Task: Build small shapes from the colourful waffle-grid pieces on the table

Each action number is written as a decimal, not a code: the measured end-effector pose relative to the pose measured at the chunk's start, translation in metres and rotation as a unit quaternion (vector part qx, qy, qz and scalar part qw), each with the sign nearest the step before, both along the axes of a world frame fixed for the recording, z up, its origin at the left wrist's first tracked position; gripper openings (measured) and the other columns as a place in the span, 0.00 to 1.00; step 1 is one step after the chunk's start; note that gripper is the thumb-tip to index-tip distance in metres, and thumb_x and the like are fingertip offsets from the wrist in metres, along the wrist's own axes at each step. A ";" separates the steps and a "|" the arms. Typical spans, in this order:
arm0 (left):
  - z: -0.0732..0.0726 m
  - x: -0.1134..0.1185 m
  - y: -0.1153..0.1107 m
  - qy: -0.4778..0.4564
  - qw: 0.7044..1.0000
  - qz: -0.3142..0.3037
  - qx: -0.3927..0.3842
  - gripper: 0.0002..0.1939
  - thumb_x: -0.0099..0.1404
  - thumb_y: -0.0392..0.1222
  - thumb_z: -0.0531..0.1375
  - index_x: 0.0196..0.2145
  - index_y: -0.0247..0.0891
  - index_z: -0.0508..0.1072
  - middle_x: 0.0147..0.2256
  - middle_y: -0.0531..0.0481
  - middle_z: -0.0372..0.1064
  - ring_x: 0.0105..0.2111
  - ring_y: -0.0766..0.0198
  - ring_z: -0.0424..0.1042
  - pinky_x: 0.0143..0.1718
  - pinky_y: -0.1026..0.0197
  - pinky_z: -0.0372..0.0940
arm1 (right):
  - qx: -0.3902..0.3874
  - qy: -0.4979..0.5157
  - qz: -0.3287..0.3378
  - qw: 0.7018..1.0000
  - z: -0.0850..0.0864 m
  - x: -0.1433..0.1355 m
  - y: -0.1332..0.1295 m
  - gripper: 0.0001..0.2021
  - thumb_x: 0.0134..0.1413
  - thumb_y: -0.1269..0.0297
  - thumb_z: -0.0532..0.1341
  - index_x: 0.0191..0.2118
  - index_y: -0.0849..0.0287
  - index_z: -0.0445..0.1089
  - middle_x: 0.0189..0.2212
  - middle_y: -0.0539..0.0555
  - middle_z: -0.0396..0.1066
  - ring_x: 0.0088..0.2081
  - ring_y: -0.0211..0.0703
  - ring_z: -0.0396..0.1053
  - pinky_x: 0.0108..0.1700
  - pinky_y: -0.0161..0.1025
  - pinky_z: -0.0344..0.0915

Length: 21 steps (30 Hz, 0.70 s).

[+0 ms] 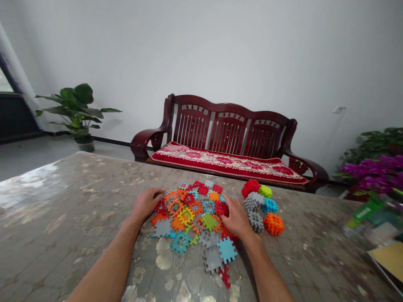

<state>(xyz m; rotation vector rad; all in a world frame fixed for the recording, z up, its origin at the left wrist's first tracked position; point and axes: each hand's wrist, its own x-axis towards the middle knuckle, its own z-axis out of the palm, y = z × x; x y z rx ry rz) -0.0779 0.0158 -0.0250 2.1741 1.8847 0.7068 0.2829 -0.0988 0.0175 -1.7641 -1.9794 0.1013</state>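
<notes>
A pile of interlocking plastic puzzle tiles (195, 207) in several colours, some solid and some with window cut-outs, lies spread on the table in front of me. My left hand (147, 204) rests at the pile's left edge, fingers apart beside a red tile (160, 205), with nothing visible in it. At the right edge my right hand (236, 217) has its thumb and fingers around red tiles (221, 208), which it partly hides. Closer to me lie a light blue tile (227, 250), a grey tile (212, 258) and a teal window tile (180, 243).
Right of the pile stand colour-sorted tile stacks: red (251, 188), lime green (265, 191), grey (255, 221), blue (270, 205) and orange (273, 224). Blurred items and purple flowers (371, 174) are at far right. Behind the patterned table (94, 201) stands a wooden bench (228, 130).
</notes>
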 end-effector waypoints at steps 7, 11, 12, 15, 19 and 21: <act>0.001 0.000 0.000 -0.011 1.000 -0.002 0.000 0.19 0.65 0.44 0.53 0.46 0.44 0.80 0.49 0.48 0.77 0.49 0.56 0.74 0.52 0.58 0.65 | -0.046 0.021 -0.036 0.998 -0.006 0.003 0.003 0.34 0.49 0.68 0.62 0.64 0.60 0.61 0.58 0.61 0.69 0.58 0.54 0.66 0.61 0.48 0.59; 0.002 0.000 0.000 -0.014 1.000 -0.002 -0.006 0.19 0.65 0.44 0.53 0.47 0.44 0.79 0.50 0.48 0.77 0.49 0.55 0.74 0.53 0.57 0.65 | -0.051 0.012 -0.031 0.998 -0.003 0.003 0.002 0.34 0.49 0.68 0.63 0.64 0.57 0.62 0.56 0.58 0.71 0.56 0.53 0.67 0.60 0.48 0.60; 0.002 0.000 0.000 -0.016 1.000 -0.002 -0.005 0.19 0.65 0.44 0.53 0.47 0.44 0.79 0.50 0.48 0.77 0.49 0.56 0.74 0.53 0.57 0.65 | -0.049 0.014 -0.030 0.998 -0.002 0.002 0.001 0.33 0.49 0.68 0.63 0.64 0.56 0.62 0.55 0.58 0.71 0.56 0.53 0.67 0.60 0.49 0.61; 0.002 0.000 -0.001 -0.019 1.000 -0.003 -0.003 0.18 0.65 0.44 0.53 0.46 0.44 0.79 0.50 0.48 0.77 0.50 0.56 0.74 0.53 0.58 0.65 | -0.025 0.047 -0.031 0.998 0.006 0.001 -0.001 0.32 0.50 0.66 0.63 0.63 0.56 0.63 0.56 0.58 0.71 0.57 0.54 0.67 0.60 0.50 0.61; 0.003 0.001 -0.001 -0.014 1.000 -0.006 0.000 0.19 0.64 0.45 0.52 0.46 0.43 0.80 0.49 0.48 0.78 0.49 0.55 0.75 0.53 0.57 0.65 | 0.030 0.137 -0.063 0.988 0.023 0.019 0.007 0.33 0.52 0.61 0.63 0.65 0.56 0.60 0.57 0.59 0.70 0.57 0.51 0.68 0.60 0.49 0.62; 0.005 0.001 -0.001 -0.012 1.000 -0.005 -0.001 0.20 0.64 0.45 0.52 0.46 0.43 0.80 0.49 0.48 0.78 0.49 0.54 0.75 0.53 0.57 0.65 | 0.048 0.168 -0.088 0.981 0.031 0.039 0.017 0.35 0.52 0.60 0.63 0.66 0.56 0.58 0.57 0.60 0.70 0.56 0.50 0.69 0.59 0.48 0.63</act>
